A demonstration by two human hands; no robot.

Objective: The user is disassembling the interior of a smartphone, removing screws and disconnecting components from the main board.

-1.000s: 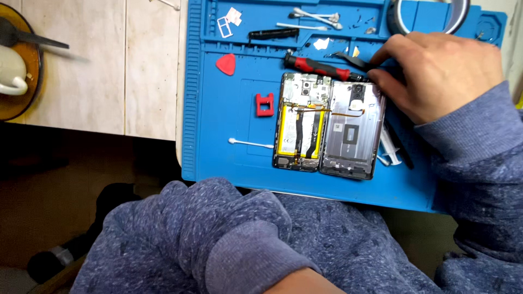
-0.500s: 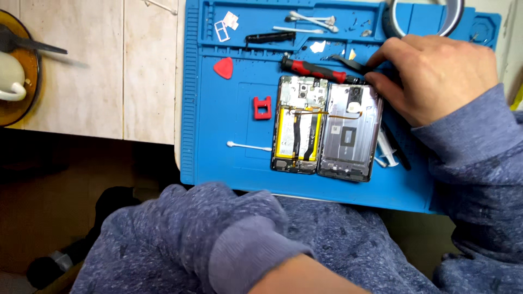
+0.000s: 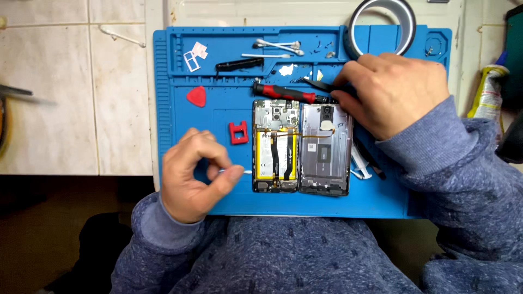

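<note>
Left hand (image 3: 193, 177) pinched on a cotton swab (image 3: 239, 171), just left of the opened phone (image 3: 300, 147). Right hand (image 3: 393, 92) curled around black tweezers (image 3: 318, 84), touching the phone's upper right corner.

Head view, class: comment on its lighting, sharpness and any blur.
Head view: even, soft light over the blue mat; opened phone sharp; dark object at the left edge smeared; floor below the table dim; roll of tape cut off at top.
</note>
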